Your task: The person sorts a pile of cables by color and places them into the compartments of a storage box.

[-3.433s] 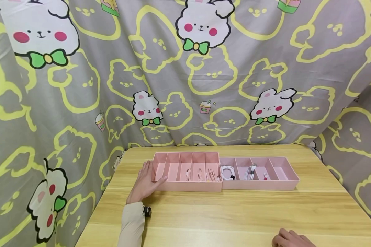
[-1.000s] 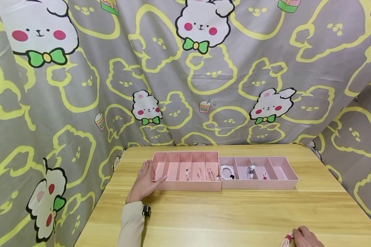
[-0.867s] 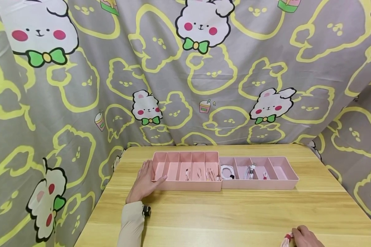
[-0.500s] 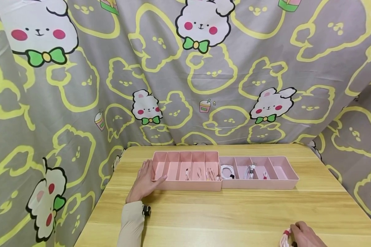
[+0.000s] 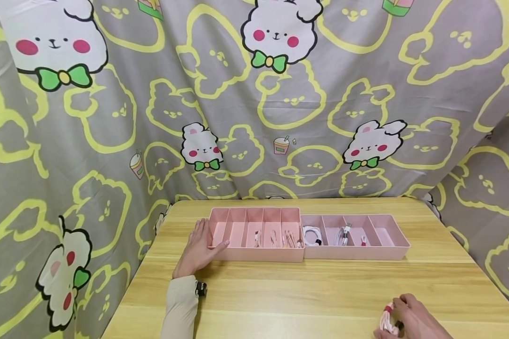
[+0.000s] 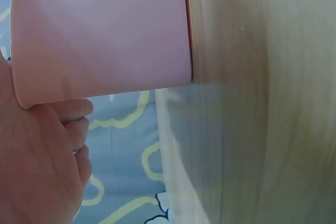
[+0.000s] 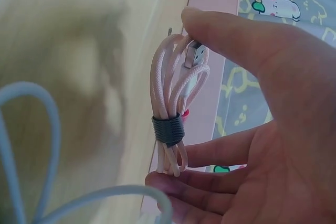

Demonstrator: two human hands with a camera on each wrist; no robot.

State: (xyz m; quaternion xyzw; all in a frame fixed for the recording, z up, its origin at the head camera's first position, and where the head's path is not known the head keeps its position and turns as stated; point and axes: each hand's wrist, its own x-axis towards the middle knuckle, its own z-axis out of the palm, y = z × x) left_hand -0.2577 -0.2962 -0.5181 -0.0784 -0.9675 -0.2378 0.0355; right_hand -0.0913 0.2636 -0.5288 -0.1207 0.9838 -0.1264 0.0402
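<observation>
My left hand rests against the left end of the pink divided box, its thumb along the front rim. In the left wrist view, the fingers show beyond the box's end wall. Near the table's front right, my right hand holds a coiled pale pink USB cable between thumb and fingertips. Up close, the braided cable has a black strap round it and a metal plug at its top. A bit of red shows behind the strap.
A lilac divided box adjoins the pink one on the right; both have bundled cables in some compartments. A white cable loops close to the right wrist camera. A patterned curtain hangs behind the wooden table.
My right hand first came in at the bottom edge, then showed the pink cable in its fingers. Since then it has moved slightly forward with it. My left hand has stayed at the box.
</observation>
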